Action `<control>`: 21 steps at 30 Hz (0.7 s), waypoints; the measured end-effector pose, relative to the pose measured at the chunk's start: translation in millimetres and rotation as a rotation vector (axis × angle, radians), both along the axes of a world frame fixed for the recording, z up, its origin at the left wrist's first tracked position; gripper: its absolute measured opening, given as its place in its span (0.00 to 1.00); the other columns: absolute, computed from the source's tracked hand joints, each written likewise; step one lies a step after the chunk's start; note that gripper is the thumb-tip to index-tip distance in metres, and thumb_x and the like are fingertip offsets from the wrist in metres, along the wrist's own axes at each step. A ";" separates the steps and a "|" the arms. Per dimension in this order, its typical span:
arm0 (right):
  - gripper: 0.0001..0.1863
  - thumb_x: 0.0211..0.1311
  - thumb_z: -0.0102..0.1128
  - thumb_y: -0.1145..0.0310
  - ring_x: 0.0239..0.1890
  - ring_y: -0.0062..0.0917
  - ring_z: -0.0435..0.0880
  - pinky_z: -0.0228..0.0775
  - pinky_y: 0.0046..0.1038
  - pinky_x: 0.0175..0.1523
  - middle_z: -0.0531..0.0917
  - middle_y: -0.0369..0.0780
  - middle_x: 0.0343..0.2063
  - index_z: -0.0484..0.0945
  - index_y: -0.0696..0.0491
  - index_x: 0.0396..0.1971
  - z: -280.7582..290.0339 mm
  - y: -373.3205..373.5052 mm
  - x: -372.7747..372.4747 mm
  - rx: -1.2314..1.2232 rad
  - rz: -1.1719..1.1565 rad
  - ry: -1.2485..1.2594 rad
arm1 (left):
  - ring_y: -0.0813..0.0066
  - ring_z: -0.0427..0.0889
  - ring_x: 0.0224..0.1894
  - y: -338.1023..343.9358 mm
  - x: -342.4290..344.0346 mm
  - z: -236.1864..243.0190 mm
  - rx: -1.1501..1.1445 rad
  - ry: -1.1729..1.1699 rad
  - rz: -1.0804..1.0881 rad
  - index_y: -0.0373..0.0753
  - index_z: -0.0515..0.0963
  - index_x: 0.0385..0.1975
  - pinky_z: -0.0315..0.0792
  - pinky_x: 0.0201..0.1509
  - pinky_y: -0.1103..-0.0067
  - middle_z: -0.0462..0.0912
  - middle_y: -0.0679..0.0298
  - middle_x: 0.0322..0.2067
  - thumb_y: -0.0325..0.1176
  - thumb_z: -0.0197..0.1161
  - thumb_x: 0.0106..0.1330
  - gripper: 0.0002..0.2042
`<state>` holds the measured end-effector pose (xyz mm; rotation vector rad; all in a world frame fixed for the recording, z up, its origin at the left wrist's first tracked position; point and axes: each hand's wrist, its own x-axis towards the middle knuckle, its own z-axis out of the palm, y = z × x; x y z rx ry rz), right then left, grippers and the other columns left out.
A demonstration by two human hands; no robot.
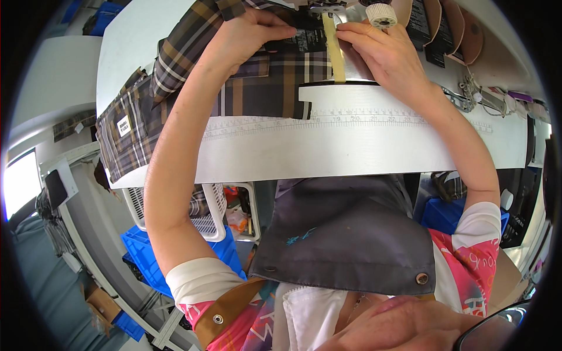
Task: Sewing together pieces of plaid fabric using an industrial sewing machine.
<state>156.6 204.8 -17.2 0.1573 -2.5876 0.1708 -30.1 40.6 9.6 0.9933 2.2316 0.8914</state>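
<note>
My left hand (252, 38) pinches the dark plaid fabric (257, 96) beside a black label (301, 40) with pale print, its thumb on the label. My right hand (380, 55) rests just right of a narrow yellow strip (332, 55), fingers stretched toward the presser foot (326, 9) of a sewing machine. The strip lies upright in the picture over a metal plate. A white knob (380, 16) is above my right hand. The plaid piece spreads leftward over the white worktop (374, 146), which has a printed scale, and is bunched at the upper left.
Tan rounded pieces and black labels (445, 32) are at the upper right, near thread and small tools (480, 96). Below the worktop are white baskets (213, 231) and blue crates (137, 251) at left, another blue crate (433, 213) at right. A bright window (20, 181) is far left.
</note>
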 end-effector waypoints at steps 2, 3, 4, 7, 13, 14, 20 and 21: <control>0.15 0.57 0.55 0.74 0.32 0.28 0.72 0.61 0.26 0.43 0.79 0.32 0.45 0.77 0.49 0.45 -0.9 1.2 -0.3 -0.012 0.000 0.003 | 0.78 0.77 0.37 -0.2 -0.9 -2.5 0.003 -0.008 0.020 0.40 0.84 0.33 0.66 0.48 0.83 0.83 0.65 0.31 0.41 0.66 0.54 0.13; 0.15 0.56 0.55 0.74 0.32 0.28 0.72 0.61 0.26 0.43 0.79 0.32 0.45 0.77 0.49 0.45 -1.3 2.3 -0.3 -0.018 -0.003 0.005 | 0.78 0.77 0.37 0.6 0.6 -0.4 -0.003 -0.006 0.021 0.40 0.84 0.33 0.66 0.48 0.83 0.83 0.66 0.31 0.41 0.66 0.53 0.13; 0.15 0.56 0.55 0.74 0.32 0.28 0.72 0.61 0.26 0.43 0.79 0.32 0.45 0.77 0.49 0.45 -2.4 3.3 -0.5 -0.020 -0.002 0.012 | 0.78 0.77 0.37 0.8 3.2 3.7 -0.008 -0.005 0.022 0.40 0.84 0.33 0.66 0.48 0.83 0.83 0.66 0.31 0.41 0.66 0.53 0.13; 0.15 0.56 0.56 0.73 0.31 0.28 0.73 0.62 0.26 0.43 0.80 0.33 0.44 0.78 0.49 0.45 -3.9 3.3 -1.0 -0.021 -0.001 0.026 | 0.78 0.77 0.37 0.8 2.6 3.4 -0.001 -0.024 0.025 0.40 0.84 0.33 0.66 0.47 0.83 0.83 0.66 0.31 0.41 0.66 0.53 0.13; 0.15 0.55 0.58 0.72 0.30 0.28 0.73 0.63 0.26 0.42 0.80 0.33 0.44 0.78 0.49 0.45 -4.1 1.9 -1.8 -0.007 0.005 0.043 | 0.78 0.77 0.37 1.0 -2.8 -3.5 -0.009 0.015 0.009 0.39 0.83 0.33 0.66 0.47 0.83 0.83 0.65 0.31 0.41 0.66 0.54 0.13; 0.15 0.55 0.59 0.72 0.31 0.28 0.73 0.63 0.26 0.42 0.80 0.33 0.44 0.78 0.49 0.45 -3.2 1.4 -1.8 -0.007 0.005 0.039 | 0.78 0.77 0.37 0.7 -3.3 -4.1 -0.002 0.008 0.004 0.39 0.83 0.33 0.66 0.47 0.83 0.83 0.65 0.31 0.41 0.66 0.54 0.13; 0.16 0.55 0.58 0.73 0.33 0.29 0.74 0.63 0.26 0.43 0.80 0.34 0.44 0.78 0.50 0.45 -4.3 2.2 -1.6 -0.005 0.015 0.044 | 0.79 0.77 0.37 2.3 -2.6 -2.8 -0.011 -0.011 -0.006 0.40 0.84 0.33 0.66 0.47 0.83 0.83 0.66 0.31 0.40 0.65 0.55 0.12; 0.16 0.54 0.58 0.73 0.33 0.29 0.74 0.63 0.27 0.43 0.80 0.34 0.44 0.78 0.51 0.45 -5.1 2.0 -2.2 -0.003 0.023 0.053 | 0.79 0.77 0.37 1.7 -3.5 -3.2 -0.005 -0.014 -0.012 0.40 0.84 0.33 0.66 0.47 0.83 0.83 0.66 0.31 0.40 0.65 0.55 0.12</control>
